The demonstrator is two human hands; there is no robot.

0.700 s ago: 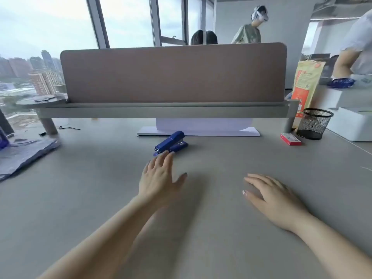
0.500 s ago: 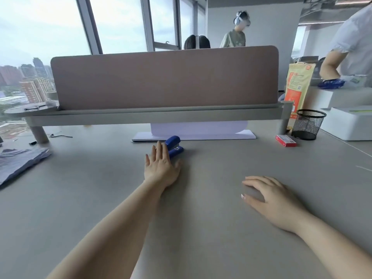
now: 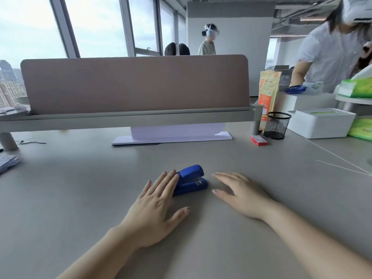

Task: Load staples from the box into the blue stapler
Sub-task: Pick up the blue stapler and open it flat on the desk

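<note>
The blue stapler lies closed on the grey desk, in the middle. My left hand rests flat with fingers spread, its fingertips touching the stapler's left end. My right hand lies open on the desk just right of the stapler, a small gap between them. The small red staple box sits farther back on the right, beside a black mesh cup, out of reach of both hands.
A black mesh pen cup, an orange bag and a white box stand at the back right. A pink divider on a shelf spans the back. Papers lie far left. Other people stand behind.
My left hand has drawn the stapler toward me, from near the white stand to the desk's middle. My right hand has shifted left and forward, close to the stapler.
</note>
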